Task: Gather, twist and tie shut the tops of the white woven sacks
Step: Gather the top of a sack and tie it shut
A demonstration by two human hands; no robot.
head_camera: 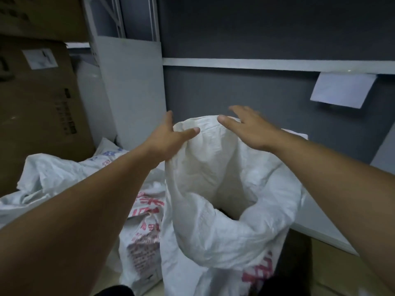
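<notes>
I find gathering barely begun: left hand (pixel 171 134) and right hand (pixel 250 128) spread wide, holding nothing, at the rim of the open sack (pixel 213 236); next, bunch it inward.

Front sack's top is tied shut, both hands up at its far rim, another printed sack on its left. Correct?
Not quite. In the head view the front sack is untied, its mouth gaping wide open. The rest stands: the left hand and right hand are up at its far rim, and another printed sack sits on its left.
</notes>
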